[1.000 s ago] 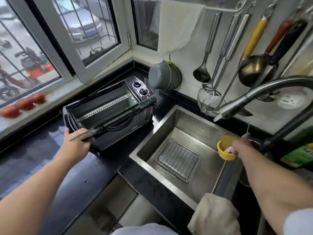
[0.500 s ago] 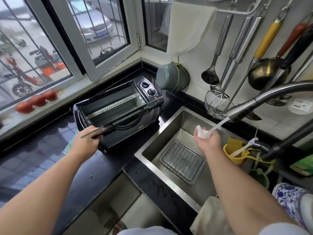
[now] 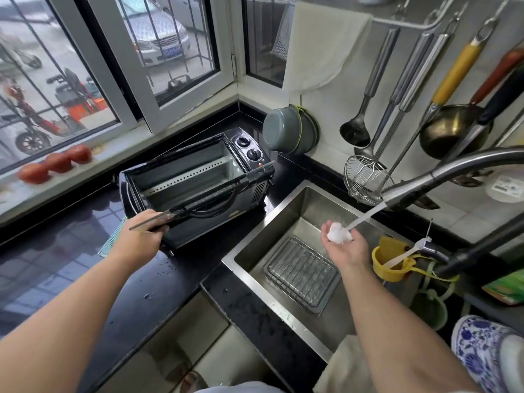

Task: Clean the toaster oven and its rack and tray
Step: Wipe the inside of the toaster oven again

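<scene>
The toaster oven (image 3: 195, 185) sits on the black counter (image 3: 141, 285) close to the window corner, its right side just short of the sink (image 3: 283, 222) rim. The left hand (image 3: 141, 236) grips the edge of the oven's glass door (image 3: 204, 198), fingers curled round it, holding it partly open above the counter. Over the basin, the right hand (image 3: 344, 248) lies palm up with a small white wad (image 3: 338, 232) resting on loosely bent fingers, right under the faucet (image 3: 442, 173) stream. The rack (image 3: 300, 272) lies flat on the sink floor (whether the tray is beneath it, I can't tell), with bare steel on all sides.
</scene>
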A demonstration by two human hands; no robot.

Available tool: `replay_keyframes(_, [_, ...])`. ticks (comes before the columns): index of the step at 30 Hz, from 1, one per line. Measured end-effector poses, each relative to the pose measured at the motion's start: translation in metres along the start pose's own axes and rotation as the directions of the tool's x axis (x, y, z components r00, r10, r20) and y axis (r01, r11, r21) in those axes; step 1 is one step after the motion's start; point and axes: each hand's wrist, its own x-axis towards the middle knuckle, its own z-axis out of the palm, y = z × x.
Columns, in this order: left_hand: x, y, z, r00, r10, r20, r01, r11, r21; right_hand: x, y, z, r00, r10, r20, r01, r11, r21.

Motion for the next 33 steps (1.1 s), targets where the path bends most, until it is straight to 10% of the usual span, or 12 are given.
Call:
replay_keyframes(12, [0.0, 0.002, -0.001, 1.0, 0.005, 0.017, -0.005, 1.0, -0.014, 0.015, -0.008, -0.01, 0.999, -0.033, 0.005, 0.032, 0.943, -0.332])
replay_keyframes(14, [0.0, 0.001, -0.001, 1.0, -0.009, 0.015, 0.009, 1.0, -0.021, 0.014, -0.012, -0.014, 0.999, -0.048, 0.004, 0.039, 0.767, -0.641])
replay_keyframes(19, [-0.001, 0.001, 0.0, 1.0, -0.003, -0.012, 0.003, 0.999, -0.036, 0.005, -0.043, -0.032, 0.886, -0.43, 0.171, 0.067, -0.247, -0.967])
replay_keyframes(26, [-0.002, 0.003, 0.004, 1.0, -0.016, -0.023, 0.015, 1.0, -0.025, -0.001, -0.126, -0.028, 0.634, -0.687, 0.354, -0.101, -0.527, -0.844])
replay_keyframes(33, [0.0, -0.001, 0.003, 0.999, -0.043, 0.026, 0.045, 0.997, -0.069, -0.015, -0.147, -0.02, 0.666, -0.713, 0.221, -0.397, -0.589, -0.704])
